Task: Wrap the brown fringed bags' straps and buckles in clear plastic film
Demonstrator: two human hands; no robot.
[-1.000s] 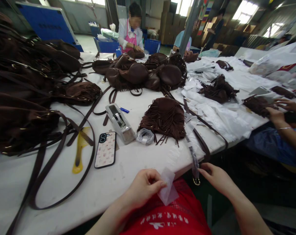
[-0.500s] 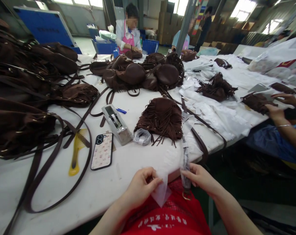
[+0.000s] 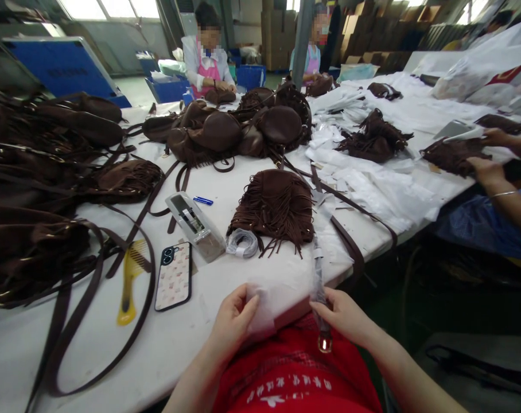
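My right grip pinches the wrapped strap — its length running away over the near edge of the desk — my left grip, leftward, pinches a translucent sheet.

Cannot see the whole pile of bags, cut by the left edge, nor the stretch of strap hidden by the right hand. Cannot trace every edge of the sheet in the left hand, too faint. Cannot read the lettering on the blue panel, too blurred.
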